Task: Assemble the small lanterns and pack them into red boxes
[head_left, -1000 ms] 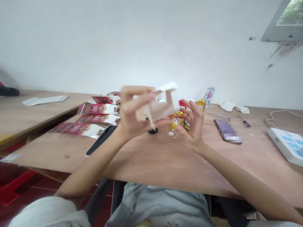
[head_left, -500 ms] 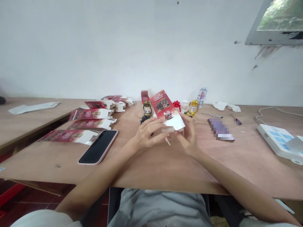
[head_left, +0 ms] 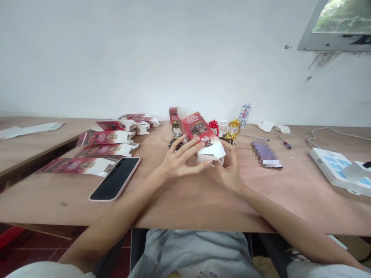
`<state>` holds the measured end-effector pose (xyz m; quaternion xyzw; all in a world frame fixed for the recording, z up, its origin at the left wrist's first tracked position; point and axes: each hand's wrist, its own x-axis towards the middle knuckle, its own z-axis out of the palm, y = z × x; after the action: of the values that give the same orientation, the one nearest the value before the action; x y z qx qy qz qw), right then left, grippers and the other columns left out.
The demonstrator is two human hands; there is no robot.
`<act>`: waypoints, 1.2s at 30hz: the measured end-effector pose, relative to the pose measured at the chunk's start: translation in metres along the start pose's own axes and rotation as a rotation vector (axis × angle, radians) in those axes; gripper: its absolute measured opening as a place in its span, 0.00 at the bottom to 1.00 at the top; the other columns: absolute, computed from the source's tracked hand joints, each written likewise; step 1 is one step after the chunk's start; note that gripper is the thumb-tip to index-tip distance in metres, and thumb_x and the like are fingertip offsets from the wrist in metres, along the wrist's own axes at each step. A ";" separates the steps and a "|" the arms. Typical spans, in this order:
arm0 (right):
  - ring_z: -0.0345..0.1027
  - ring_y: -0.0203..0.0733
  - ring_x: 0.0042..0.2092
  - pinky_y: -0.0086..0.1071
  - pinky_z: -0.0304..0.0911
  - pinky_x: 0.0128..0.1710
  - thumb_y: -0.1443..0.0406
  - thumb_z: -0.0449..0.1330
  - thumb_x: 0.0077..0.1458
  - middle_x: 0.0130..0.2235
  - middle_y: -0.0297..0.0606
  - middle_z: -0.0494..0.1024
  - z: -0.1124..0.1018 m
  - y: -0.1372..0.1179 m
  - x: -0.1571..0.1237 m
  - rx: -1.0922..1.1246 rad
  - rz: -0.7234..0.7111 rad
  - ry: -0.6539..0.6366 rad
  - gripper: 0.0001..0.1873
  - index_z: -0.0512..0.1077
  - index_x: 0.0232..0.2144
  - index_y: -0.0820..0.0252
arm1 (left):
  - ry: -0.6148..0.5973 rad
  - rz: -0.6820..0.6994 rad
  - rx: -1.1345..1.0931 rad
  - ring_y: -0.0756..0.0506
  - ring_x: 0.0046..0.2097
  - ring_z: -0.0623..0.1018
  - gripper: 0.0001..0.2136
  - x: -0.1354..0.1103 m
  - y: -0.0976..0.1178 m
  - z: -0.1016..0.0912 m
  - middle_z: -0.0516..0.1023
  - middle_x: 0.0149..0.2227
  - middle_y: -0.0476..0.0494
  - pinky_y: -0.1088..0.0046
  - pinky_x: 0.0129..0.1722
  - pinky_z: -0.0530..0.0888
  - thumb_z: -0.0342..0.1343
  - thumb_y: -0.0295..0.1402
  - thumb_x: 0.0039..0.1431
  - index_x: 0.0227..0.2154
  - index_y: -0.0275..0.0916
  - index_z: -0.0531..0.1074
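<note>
Between my hands, tilted above the table, is a red and white cardboard box with a Christmas print; its white end faces me. My left hand grips its left side, fingers across the printed face and thumb low by the white end. My right hand holds the lower right corner, its fingers partly hidden behind the box. Just behind stand small lanterns: a bronze one, a red one, a white one and a gold one. Another red box stands upright behind the bronze lantern.
Several flattened red boxes lie at the left, near a phone. To the right are a blurred purple packet, a screwdriver, a clear bottle, crumpled tissue and a white power strip with its cable.
The box's white end flap, loose before, now sits closer to closed, and the dangling strip beneath has mostly gone from sight. My left fingers have spread further over the printed face.
</note>
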<state>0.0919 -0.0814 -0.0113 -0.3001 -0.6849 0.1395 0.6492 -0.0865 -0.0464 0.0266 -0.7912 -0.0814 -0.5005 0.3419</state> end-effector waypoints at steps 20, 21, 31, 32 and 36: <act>0.69 0.38 0.32 0.31 0.66 0.28 0.54 0.54 0.58 0.33 0.34 0.74 -0.006 -0.017 -0.010 -0.006 0.027 0.073 0.12 0.67 0.38 0.55 | -0.077 -0.037 -0.038 0.45 0.46 0.79 0.16 -0.008 0.010 0.001 0.78 0.42 0.56 0.52 0.57 0.68 0.59 0.33 0.53 0.43 0.56 0.67; 0.69 0.38 0.31 0.31 0.66 0.28 0.55 0.53 0.60 0.32 0.34 0.73 -0.006 -0.016 -0.013 -0.027 0.018 0.065 0.11 0.67 0.38 0.54 | -0.071 -0.059 -0.055 0.45 0.46 0.79 0.16 -0.008 0.012 0.001 0.78 0.42 0.56 0.50 0.58 0.67 0.59 0.33 0.53 0.44 0.56 0.66; 0.68 0.40 0.29 0.32 0.66 0.26 0.55 0.45 0.63 0.28 0.34 0.69 0.002 -0.011 -0.029 0.003 0.115 0.021 0.14 0.65 0.42 0.54 | -0.205 -0.134 -0.114 0.42 0.48 0.77 0.10 0.007 0.010 -0.011 0.78 0.42 0.54 0.47 0.55 0.67 0.58 0.47 0.51 0.37 0.57 0.69; 0.68 0.40 0.30 0.32 0.66 0.26 0.55 0.45 0.63 0.28 0.34 0.70 0.003 -0.011 -0.029 0.015 0.118 0.012 0.15 0.64 0.44 0.54 | -0.214 -0.113 -0.111 0.41 0.48 0.77 0.13 0.009 0.009 -0.013 0.78 0.42 0.53 0.47 0.54 0.67 0.57 0.52 0.49 0.36 0.56 0.70; 0.70 0.42 0.34 0.33 0.68 0.28 0.54 0.39 0.65 0.32 0.38 0.72 0.002 -0.010 -0.025 -0.038 0.054 -0.066 0.19 0.62 0.49 0.55 | -0.151 -0.055 -0.111 0.40 0.48 0.76 0.16 0.012 0.008 -0.020 0.77 0.42 0.51 0.51 0.50 0.69 0.58 0.54 0.47 0.36 0.55 0.71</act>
<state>0.0873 -0.1038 -0.0259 -0.3262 -0.7000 0.1537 0.6164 -0.0915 -0.0672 0.0388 -0.8418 -0.1008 -0.4523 0.2767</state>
